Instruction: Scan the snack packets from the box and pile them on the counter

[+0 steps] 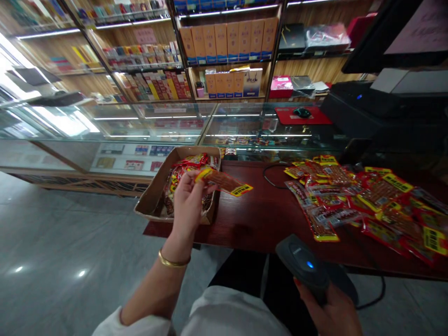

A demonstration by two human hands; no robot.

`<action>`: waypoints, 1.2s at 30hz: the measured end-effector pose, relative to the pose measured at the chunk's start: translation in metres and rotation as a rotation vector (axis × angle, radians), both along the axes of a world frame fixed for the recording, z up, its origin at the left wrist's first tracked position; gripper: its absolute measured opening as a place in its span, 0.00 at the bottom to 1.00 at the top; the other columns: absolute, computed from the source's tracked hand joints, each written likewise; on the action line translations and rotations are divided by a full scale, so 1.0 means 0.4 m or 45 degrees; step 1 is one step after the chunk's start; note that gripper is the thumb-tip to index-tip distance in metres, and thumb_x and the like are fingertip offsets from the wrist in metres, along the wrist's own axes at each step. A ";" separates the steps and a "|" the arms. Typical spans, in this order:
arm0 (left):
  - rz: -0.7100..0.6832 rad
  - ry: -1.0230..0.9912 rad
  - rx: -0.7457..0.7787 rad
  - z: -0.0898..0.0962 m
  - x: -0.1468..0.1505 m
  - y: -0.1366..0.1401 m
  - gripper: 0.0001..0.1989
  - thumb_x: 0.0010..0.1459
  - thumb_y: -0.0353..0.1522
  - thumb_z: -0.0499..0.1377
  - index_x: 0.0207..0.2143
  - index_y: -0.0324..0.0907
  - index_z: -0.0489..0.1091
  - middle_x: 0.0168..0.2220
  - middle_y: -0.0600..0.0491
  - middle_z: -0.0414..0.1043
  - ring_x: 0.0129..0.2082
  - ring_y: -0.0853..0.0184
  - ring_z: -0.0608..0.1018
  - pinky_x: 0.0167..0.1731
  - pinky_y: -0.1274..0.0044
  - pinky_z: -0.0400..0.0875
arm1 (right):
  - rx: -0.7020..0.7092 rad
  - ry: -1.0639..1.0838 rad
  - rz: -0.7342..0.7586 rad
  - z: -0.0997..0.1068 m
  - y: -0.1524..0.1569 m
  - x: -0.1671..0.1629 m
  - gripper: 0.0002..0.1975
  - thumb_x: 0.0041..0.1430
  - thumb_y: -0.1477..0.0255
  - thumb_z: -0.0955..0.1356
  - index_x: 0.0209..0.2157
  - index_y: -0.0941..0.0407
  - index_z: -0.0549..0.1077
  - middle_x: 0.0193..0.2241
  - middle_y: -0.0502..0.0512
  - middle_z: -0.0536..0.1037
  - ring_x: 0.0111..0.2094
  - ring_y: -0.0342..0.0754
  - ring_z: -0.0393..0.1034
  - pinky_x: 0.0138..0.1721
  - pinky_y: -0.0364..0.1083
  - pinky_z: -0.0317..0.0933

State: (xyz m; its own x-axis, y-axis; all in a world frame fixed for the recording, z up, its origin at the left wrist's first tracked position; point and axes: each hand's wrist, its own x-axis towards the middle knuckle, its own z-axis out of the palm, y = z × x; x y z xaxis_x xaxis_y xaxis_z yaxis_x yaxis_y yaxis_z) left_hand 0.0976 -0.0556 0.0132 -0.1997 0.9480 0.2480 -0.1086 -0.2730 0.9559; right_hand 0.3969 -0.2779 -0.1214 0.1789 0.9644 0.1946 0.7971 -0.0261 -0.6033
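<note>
Pinched by one end in my left hand (189, 196) is a flat snack packet (226, 181) with yellow ends and brown contents. It hangs over the right side of an open cardboard box (150, 201), which holds several red and yellow snack packets (191, 163). Low at the right, my right hand (331, 310) is wrapped round the handle of a dark barcode scanner (303, 263) with a blue light on top. The scanner's head points up and left, apart from the packet. A heap of similar packets (336, 191) lies on the table's right side.
The dark red wooden table (252, 210) runs along a glass display counter (157, 122). A black cable (269, 177) lies on the tabletop. Behind are a red mouse pad (287, 116) with a mouse (302, 112), a black printer-like machine (381, 116), a monitor (402, 37) and stocked shelves.
</note>
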 end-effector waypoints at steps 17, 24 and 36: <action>-0.483 0.882 0.062 -0.269 0.088 -0.086 0.36 0.46 0.18 0.57 0.59 0.45 0.72 0.57 0.44 0.71 0.59 0.54 0.71 0.64 0.59 0.63 | 0.032 0.085 -0.033 0.045 0.005 -0.034 0.20 0.64 0.55 0.66 0.43 0.55 0.82 0.35 0.58 0.87 0.36 0.57 0.84 0.38 0.46 0.78; -0.330 0.039 -0.345 -0.232 0.145 -0.056 0.13 0.62 0.39 0.62 0.47 0.45 0.77 0.53 0.46 0.75 0.53 0.55 0.76 0.52 0.63 0.75 | -0.017 0.158 -0.037 0.051 0.005 -0.039 0.22 0.62 0.52 0.67 0.42 0.54 0.82 0.33 0.58 0.87 0.34 0.58 0.84 0.38 0.48 0.77; -0.453 -0.527 -0.647 -0.296 0.170 -0.038 0.22 0.58 0.43 0.66 0.52 0.43 0.72 0.53 0.45 0.76 0.48 0.58 0.80 0.48 0.62 0.78 | -0.079 0.247 -0.059 0.058 0.006 -0.048 0.23 0.64 0.50 0.66 0.34 0.54 0.81 0.24 0.56 0.84 0.25 0.54 0.80 0.32 0.47 0.74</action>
